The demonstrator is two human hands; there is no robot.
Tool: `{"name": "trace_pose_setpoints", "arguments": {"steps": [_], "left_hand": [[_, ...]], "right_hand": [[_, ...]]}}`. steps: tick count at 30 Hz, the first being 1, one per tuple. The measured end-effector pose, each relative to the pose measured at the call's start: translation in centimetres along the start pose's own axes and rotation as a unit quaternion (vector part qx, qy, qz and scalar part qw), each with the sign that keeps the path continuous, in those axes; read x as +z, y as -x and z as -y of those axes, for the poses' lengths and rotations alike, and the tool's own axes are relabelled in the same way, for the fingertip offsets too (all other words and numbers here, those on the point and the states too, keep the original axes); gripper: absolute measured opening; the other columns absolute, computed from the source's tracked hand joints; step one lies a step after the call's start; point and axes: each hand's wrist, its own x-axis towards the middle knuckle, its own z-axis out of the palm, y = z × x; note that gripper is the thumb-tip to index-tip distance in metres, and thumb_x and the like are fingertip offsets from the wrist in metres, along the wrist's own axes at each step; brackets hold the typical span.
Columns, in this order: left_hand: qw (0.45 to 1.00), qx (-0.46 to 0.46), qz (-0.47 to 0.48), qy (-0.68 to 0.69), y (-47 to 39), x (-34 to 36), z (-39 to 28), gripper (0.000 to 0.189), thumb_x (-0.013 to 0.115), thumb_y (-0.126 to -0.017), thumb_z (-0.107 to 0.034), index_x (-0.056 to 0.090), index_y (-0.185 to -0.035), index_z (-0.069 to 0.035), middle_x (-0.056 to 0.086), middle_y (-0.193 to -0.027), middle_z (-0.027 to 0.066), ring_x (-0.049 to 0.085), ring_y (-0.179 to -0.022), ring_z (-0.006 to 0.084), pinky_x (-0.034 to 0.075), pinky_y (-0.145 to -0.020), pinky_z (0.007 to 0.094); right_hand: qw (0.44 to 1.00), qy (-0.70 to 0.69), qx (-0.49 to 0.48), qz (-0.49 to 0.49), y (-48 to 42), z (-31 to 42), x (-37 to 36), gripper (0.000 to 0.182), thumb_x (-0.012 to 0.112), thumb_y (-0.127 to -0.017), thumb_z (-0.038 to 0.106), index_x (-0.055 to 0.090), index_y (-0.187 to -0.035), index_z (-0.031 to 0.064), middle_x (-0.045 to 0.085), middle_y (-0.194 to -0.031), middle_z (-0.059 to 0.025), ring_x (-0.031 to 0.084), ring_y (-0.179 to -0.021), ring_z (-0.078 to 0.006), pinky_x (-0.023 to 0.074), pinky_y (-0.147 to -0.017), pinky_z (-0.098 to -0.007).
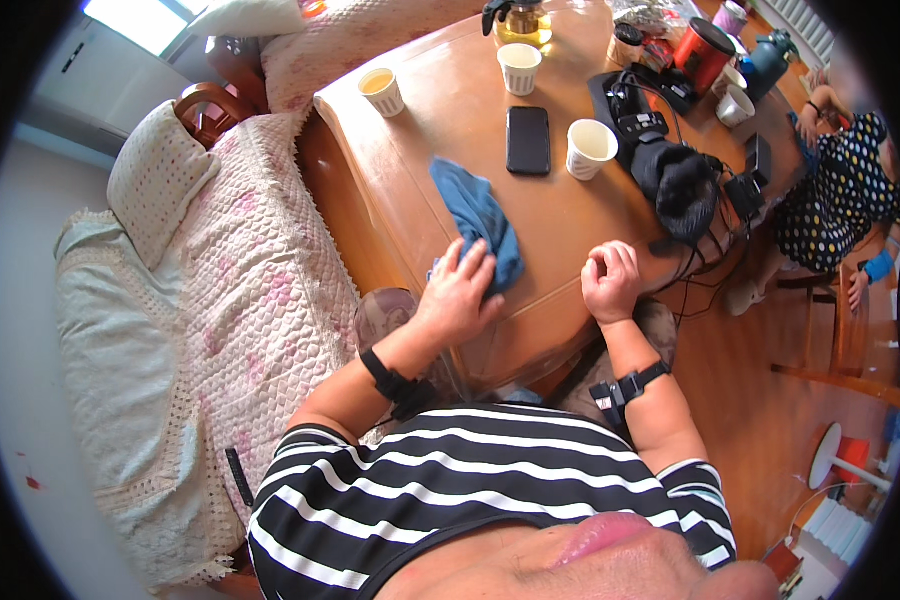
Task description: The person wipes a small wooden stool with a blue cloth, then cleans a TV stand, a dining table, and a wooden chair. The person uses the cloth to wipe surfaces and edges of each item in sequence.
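Observation:
My left hand (pixel 459 294) rests on the near end of a crumpled blue cloth (pixel 487 217), its fingers spread; whether they grip the fabric, I cannot tell. The cloth lies on the wooden table (pixel 420 172) under a clear cover. Near the table's front edge, my right hand (pixel 612 279) is curled, and nothing shows in it. Beyond the hands lies a black smartphone (pixel 528 141), with a paper cup (pixel 591 150) to its right. Another paper cup (pixel 520 69) stands behind the phone, and a cup of yellowish liquid (pixel 382 92) is at the left.
A glass teapot (pixel 523 26) stands at the far edge. Black cables and a dark knitted item (pixel 682 191) lie on the right, near a red canister (pixel 705 54) and a teal flask (pixel 771 64). A quilted sofa (pixel 270 300) is left; another person (pixel 832 180) sits right.

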Motion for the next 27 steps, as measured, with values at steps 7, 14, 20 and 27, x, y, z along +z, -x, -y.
{"name": "trace_pose_setpoints", "arguments": {"steps": [7, 14, 20, 27], "left_hand": [[0.979, 0.082, -0.084, 0.169, 3.6, -0.1, -3.1, 0.056, 0.074, -0.079, -0.004, 0.058, -0.133, -0.002, 0.049, -0.144, 0.0234, 0.048, -0.134, 0.0427, 0.044, -0.109, 0.0484], [0.986, -0.05, -0.073, 0.141, 4.8, 0.6, -3.4, 0.035, 0.073, -0.08, -0.015, 0.06, -0.111, -0.004, 0.067, -0.097, 0.0167, 0.063, -0.096, 0.0382, 0.052, -0.085, 0.0464], [0.929, -0.17, -0.095, 0.315, 6.0, 0.7, -4.7, 0.03, 0.063, -0.088, -0.01, 0.052, -0.116, -0.005, 0.068, -0.096, 0.0239, 0.069, -0.09, 0.0427, 0.055, -0.08, 0.0431], [0.818, -0.019, -0.073, 0.57, 5.7, -0.8, -5.4, 0.043, 0.055, -0.086, 0.009, 0.051, -0.127, -0.001, 0.064, -0.119, 0.0082, 0.058, -0.113, 0.0143, 0.045, -0.101, 0.0294]], "right_hand": [[0.999, 0.0, 0.001, 0.047, 0.1, -0.3, 0.1, 0.009, 0.067, -0.077, 0.011, 0.065, -0.086, 0.0132, 0.063, -0.088, -0.0068, 0.059, -0.095, -0.0313, 0.0508, -0.085, -0.0424], [0.971, -0.099, -0.059, 0.21, 1.1, 3.3, -2.0, 0.017, 0.078, -0.078, 0.025, 0.069, -0.087, 0.013, 0.065, -0.099, -0.0067, 0.057, -0.106, -0.0315, 0.0459, -0.096, -0.0429], [0.939, -0.14, -0.04, 0.312, 3.0, 4.9, -2.3, 0.02, 0.077, -0.076, 0.018, 0.068, -0.091, 0.0106, 0.065, -0.108, -0.0082, 0.056, -0.113, -0.0331, 0.0452, -0.099, -0.0435], [0.922, -0.012, -0.104, 0.372, 2.9, 6.6, -3.0, 0.033, 0.08, -0.074, 0.019, 0.065, -0.102, 0.0117, 0.069, -0.102, -0.0094, 0.06, -0.111, -0.0341, 0.0471, -0.099, -0.0457]]}}
